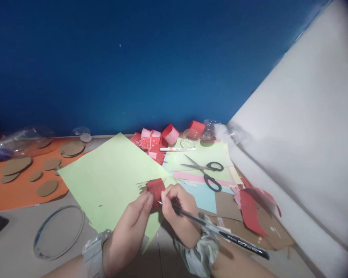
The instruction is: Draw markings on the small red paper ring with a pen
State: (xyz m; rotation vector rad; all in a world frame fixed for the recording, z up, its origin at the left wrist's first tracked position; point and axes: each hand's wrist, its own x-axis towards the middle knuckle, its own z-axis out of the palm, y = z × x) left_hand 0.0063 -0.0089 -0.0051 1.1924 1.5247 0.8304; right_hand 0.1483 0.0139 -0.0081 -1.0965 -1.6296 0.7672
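Between my two hands is a small piece of red paper [156, 189], apparently folded or layered. My left hand [132, 220] is closed, pinching its lower left side between thumb and fingers. My right hand [179, 212] is closed round a black and clear pen [220, 231]. The pen's tip touches or nearly touches the lower edge of the red piece, and its back end points to the lower right. My right fingertips are at the right side of the red piece. Underneath lies a large light green paper sheet [113, 173], with dark marks beside the red piece.
Black-handled scissors [204, 168] lie partly open on stacked coloured paper. Behind are a white marker [178, 149], red paper rings [170, 134] and clear plastic cups [189, 138]. Cardboard discs [48, 188] rest on orange paper [20, 195]. A tape-like ring [81, 227] and red scraps [252, 216] flank my arms.
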